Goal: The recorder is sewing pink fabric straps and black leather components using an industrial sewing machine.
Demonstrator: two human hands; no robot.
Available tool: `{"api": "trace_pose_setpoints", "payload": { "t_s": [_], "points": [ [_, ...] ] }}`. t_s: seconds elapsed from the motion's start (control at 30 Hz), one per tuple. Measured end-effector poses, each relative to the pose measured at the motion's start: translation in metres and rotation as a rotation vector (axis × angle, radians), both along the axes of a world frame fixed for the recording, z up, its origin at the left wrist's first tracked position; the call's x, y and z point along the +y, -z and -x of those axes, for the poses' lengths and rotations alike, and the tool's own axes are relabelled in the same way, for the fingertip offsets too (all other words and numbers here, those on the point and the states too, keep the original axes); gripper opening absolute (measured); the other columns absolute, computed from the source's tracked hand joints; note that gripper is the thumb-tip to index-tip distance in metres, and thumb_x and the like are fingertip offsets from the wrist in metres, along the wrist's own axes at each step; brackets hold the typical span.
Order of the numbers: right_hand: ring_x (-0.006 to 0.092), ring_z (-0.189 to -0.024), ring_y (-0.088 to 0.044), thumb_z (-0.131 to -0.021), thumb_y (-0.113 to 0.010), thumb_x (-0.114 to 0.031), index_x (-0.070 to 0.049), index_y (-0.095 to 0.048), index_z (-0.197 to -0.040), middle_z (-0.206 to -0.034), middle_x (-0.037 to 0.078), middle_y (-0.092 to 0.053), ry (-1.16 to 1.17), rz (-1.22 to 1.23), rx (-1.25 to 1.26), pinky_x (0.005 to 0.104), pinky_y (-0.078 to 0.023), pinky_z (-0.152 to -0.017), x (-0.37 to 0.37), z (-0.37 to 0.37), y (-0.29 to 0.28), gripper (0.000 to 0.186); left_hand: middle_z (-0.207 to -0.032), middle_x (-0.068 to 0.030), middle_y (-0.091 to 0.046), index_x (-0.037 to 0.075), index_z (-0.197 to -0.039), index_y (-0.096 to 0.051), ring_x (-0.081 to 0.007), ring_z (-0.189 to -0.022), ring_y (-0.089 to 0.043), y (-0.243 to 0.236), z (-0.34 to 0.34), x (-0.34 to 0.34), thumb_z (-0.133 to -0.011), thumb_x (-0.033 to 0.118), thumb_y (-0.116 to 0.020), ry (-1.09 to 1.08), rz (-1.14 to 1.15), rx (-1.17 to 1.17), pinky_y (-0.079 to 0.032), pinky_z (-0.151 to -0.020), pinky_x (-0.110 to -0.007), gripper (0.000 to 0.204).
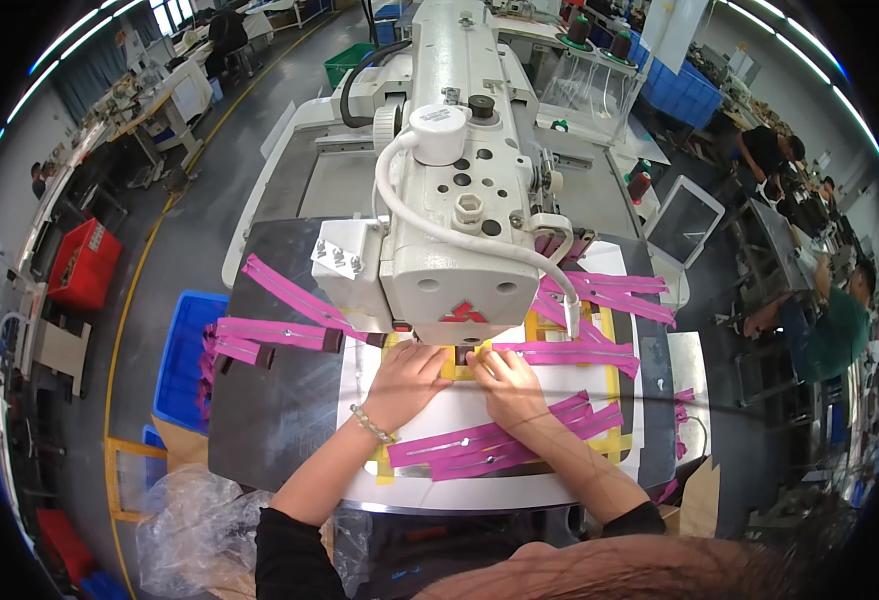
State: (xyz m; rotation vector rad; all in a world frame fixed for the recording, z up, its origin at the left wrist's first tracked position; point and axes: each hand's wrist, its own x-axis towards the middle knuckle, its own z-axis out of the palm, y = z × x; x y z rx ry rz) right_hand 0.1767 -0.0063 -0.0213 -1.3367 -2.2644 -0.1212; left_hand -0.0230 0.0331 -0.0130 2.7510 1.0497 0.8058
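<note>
A white industrial sewing machine (450,280) fills the middle. Just below its head, my left hand (412,375) has bent fingers at the left edge of a small dark piece (463,357) framed by yellow strips (459,371). My right hand (503,385) has bent fingertips at that piece's right side; what either hand grips is too small and hidden to name. Magenta zippers (490,440) lie across the white board (380,485) below my hands, with more (590,354) to the right and others (290,330) on the dark plate (260,420) at the left.
Blue bin (175,370) with magenta zippers at left, red crate (82,265) beyond. Thread cones (578,35) stand behind right, a screen (688,225) below them. Clear plastic bag (185,530) lies lower left. Other people (835,330) work at right and far left, apart from my hands.
</note>
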Motion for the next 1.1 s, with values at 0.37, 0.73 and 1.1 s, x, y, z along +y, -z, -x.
{"api": "trace_pose_setpoints", "payload": {
  "t_s": [0.37,0.73,1.1],
  "points": [
    [0.0276,-0.097,-0.054,-0.066,-0.058,0.0,0.001,-0.059,-0.11,-0.106,0.013,-0.055,-0.069,0.021,-0.008,0.036,-0.047,-0.085,0.002,-0.007,-0.003,0.044,-0.107,-0.0014,-0.057,0.016,-0.117,-0.061,-0.015,-0.098,-0.054,0.009,-0.012,-0.014,-0.076,0.027,-0.067,-0.179,-0.164,0.193,-0.035,-0.092,-0.044,0.042],
    [0.0288,-0.098,-0.055,-0.07,-0.058,-0.006,0.001,-0.06,-0.105,-0.105,0.015,-0.055,-0.031,-0.002,-0.055,0.0395,-0.045,-0.092,0.002,-0.004,-0.003,0.035,-0.106,-0.0068,-0.059,0.013,-0.113,-0.063,-0.021,-0.1,-0.055,0.006,-0.016,-0.01,-0.079,0.02,-0.062,-0.138,-0.141,0.244,-0.04,-0.089,-0.042,0.034],
    [0.0292,-0.091,-0.056,-0.07,-0.058,-0.007,0.002,-0.06,-0.096,-0.1,0.015,-0.055,-0.009,-0.068,-0.033,0.0392,-0.046,-0.088,0.005,-0.001,-0.007,0.028,-0.103,-0.0115,-0.059,0.008,-0.113,-0.063,-0.0257,-0.098,-0.056,0.005,-0.018,-0.007,-0.08,0.015,-0.06,-0.102,-0.176,0.218,-0.045,-0.085,-0.038,0.034]
  ]
}}
